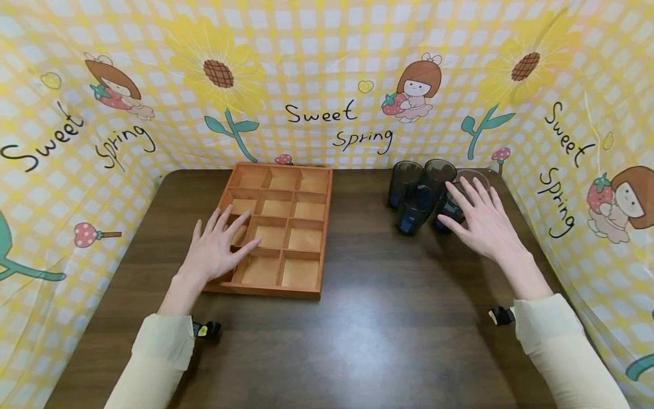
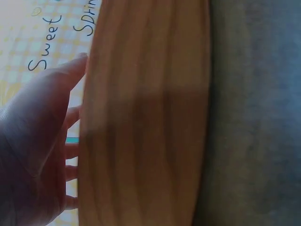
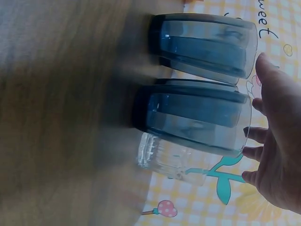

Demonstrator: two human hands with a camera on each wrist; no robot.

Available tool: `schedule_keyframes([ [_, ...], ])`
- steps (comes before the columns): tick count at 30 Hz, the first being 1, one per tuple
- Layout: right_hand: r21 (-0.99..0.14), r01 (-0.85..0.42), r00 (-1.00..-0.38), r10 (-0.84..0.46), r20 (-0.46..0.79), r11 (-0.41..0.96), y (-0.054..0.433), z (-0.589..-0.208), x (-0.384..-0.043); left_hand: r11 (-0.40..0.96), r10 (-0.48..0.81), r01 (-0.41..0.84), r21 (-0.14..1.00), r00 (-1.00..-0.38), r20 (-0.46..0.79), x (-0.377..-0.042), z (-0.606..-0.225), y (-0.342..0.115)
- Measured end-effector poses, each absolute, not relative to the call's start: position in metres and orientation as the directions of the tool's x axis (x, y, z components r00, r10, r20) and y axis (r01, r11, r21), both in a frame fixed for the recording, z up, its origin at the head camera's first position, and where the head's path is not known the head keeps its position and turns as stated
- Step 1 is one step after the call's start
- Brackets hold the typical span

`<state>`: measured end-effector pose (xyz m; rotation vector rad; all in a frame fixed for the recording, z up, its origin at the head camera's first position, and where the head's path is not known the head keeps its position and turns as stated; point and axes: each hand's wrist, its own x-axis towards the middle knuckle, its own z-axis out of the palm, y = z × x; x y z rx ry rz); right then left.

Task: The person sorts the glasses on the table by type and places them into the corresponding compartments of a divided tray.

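My left hand (image 1: 217, 250) is over the left part of a wooden divided tray (image 1: 323, 241), fingers spread and nothing in them. In the left wrist view the tray's side wall (image 2: 146, 122) fills the middle, and the fingers show past its top edge. My right hand (image 1: 485, 224) is spread above a cluster of dark blue glasses (image 1: 416, 207), with nothing gripped. The right wrist view has its fingertips close to the rim of the nearest blue glass (image 3: 197, 117). A clear glass (image 3: 171, 160) stands behind, partly hidden by the hand in the head view. All the glasses are upright.
The brown wooden table (image 1: 357, 346) carries the tray at left and the glasses at back right. A yellow checked cloth (image 1: 317, 62) with cartoon prints walls in the back and both sides. Small black devices (image 1: 206, 330) sit at both cuffs.
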<state>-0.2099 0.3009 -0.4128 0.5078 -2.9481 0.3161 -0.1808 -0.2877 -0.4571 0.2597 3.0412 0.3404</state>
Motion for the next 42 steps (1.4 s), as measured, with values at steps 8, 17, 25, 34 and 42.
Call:
schedule_keyframes([
  [8, -0.245, -0.322, -0.939, -0.275, 0.206, 0.915, 0.308, -0.425, -0.2, 0.96, 0.156, 0.145, 0.241, -0.987, -0.028, -0.168, -0.47, -0.289],
  [17, -0.404, -0.291, -0.939, -0.177, 0.295, 0.867, 0.313, -0.442, -0.19, 0.953, 0.146, 0.13, 0.273, -0.989, -0.038, -0.162, -0.478, -0.287],
  [25, -0.547, -0.251, -0.917, -0.014, 0.399, 0.799, 0.309, -0.458, -0.188, 0.955, 0.119, 0.109, 0.275, -0.993, -0.018, -0.156, -0.478, -0.288],
  [34, -0.845, -0.096, -0.93, 0.255, 0.264, 0.526, 0.295, -0.473, -0.194, 0.955, 0.081, 0.085, 0.284, -0.996, 0.026, -0.153, -0.48, -0.289],
  [42, -0.924, -0.044, -0.935, 0.309, 0.172, 0.379, 0.284, -0.494, -0.198, 0.96, 0.091, 0.085, 0.267, -0.996, -0.009, -0.15, -0.478, -0.29],
])
